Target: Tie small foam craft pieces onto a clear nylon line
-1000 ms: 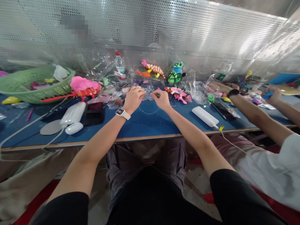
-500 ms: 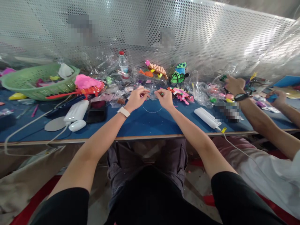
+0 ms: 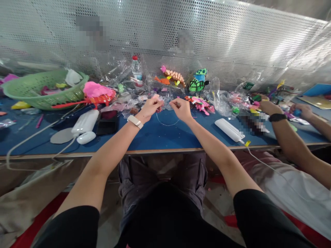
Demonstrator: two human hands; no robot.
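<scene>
My left hand [image 3: 150,106] and my right hand [image 3: 182,108] are raised a little above the blue table [image 3: 165,134], close together, fingers pinched. A thin clear thread loop [image 3: 167,121] hangs between them down to the table. What the fingertips pinch besides the thread is too small to name. A white watch [image 3: 134,121] sits on my left wrist. Just beyond the hands lie crumpled clear plastic bags [image 3: 139,98] and small coloured pieces.
A green basket [image 3: 38,90], a pink toy [image 3: 96,92], a water bottle [image 3: 136,71], foam animal toys [image 3: 198,82], two white power banks [image 3: 84,121] [image 3: 229,129] and a black phone [image 3: 106,124] are on the table. Another person's arms [image 3: 287,134] work at the right.
My hands lifted slightly and drew the thread loop up between them. The other person's near hand came back down from the bags toward the table.
</scene>
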